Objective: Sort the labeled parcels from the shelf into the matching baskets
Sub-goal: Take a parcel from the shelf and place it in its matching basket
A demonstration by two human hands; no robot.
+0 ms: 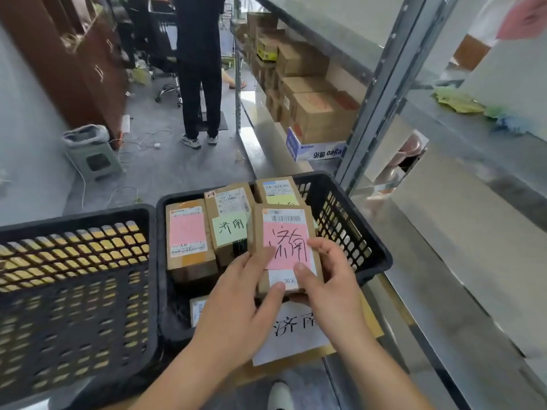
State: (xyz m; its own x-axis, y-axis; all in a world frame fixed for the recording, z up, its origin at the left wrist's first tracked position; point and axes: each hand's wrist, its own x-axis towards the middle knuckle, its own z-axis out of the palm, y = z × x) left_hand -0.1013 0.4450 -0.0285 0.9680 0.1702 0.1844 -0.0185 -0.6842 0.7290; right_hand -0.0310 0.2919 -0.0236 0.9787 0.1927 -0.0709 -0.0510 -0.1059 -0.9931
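Lower the parcel point(285, 247) with the pink label, held over the near right part of the right basket point(349, 208) by both grips, left hand point(245, 294) and right hand point(328, 279) each pinching its near end, level into the free gap at the near side, label up, checking it against the paper sign point(296, 335) just below. Counted: two baskets, the left basket point(74, 261) showing no parcels, and at least four parcels already lying in the right one.

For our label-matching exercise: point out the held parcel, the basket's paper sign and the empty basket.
held parcel point(286, 247), head view, its pink label.
paper sign point(293, 329), head view, its white sheet.
empty basket point(74, 279), head view, its far inner wall.
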